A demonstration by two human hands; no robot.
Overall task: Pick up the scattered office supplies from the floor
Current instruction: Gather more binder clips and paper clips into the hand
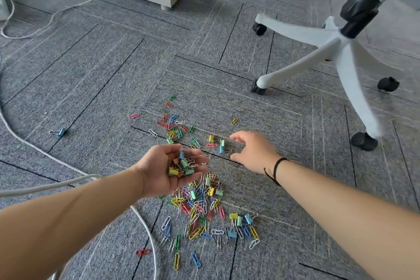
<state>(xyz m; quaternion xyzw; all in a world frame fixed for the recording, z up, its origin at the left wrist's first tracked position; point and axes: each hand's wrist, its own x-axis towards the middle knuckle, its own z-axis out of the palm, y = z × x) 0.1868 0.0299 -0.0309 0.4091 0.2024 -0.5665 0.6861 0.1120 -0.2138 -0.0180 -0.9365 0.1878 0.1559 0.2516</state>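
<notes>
Office supplies: coloured paper clips and binder clips, most of them on the carpet floor (284,188), so you are early in the job
Collected so far: a small heap of binder clips (181,166) lies in your cupped left hand (168,168), palm up, fingers curled loosely under the load
Right hand: your right hand (252,151) reaches out with fingers spread and nothing in it, just beside a green and blue binder-clip pair (222,146) and a yellow binder clip (211,138); that pair looks like your next pick
Largest pile left: the dense near pile (200,207) below your left hand
Far cluster: a looser far cluster (175,127) of paper clips beyond your left hand
Strays: a lone blue binder clip (60,132) far left, a yellow paper clip (234,121) far right, a red paper clip (143,252) near the white cable (147,229)
Judgement: only a small share is gathered; the bulk waits
</notes>
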